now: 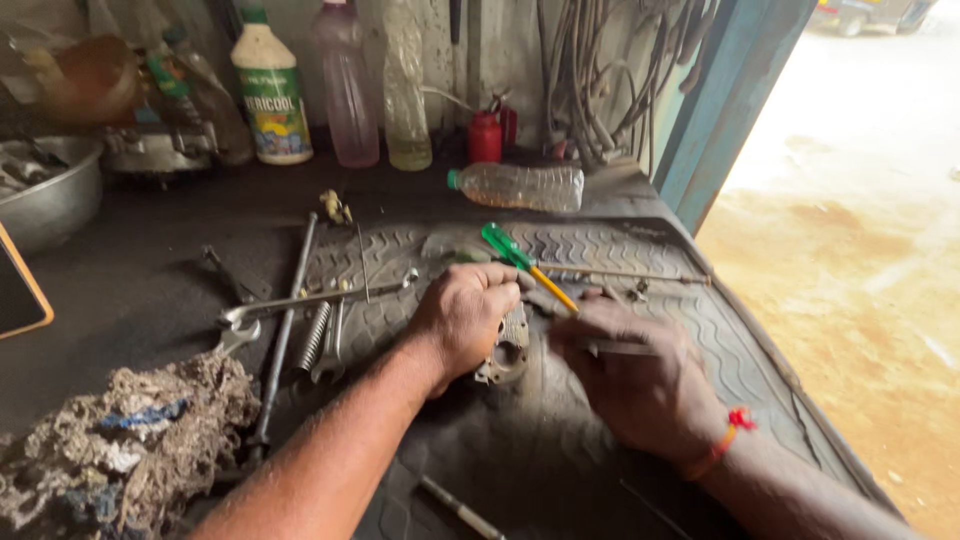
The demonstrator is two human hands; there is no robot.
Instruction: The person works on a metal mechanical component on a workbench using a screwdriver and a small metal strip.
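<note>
Two hands working on table (120, 290): left hand (465, 315) gripping metal part (508, 350), right hand (630, 375) gripping green-handled screwdriver (525, 265); clear bottle (520, 186) lying behind, holding little yellowish liquid.

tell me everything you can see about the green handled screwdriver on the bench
The screwdriver has a translucent green handle, a short yellow-orange section below it and a thin metal shaft. It lies at a slant, handle up and away, shaft running down toward the right hand, whose fingers cover the tip. The left hand sits just beside the handle, pressing a flat grey metal part on the ribbed rubber mat. Whether the tip touches that part cannot be told.
</note>
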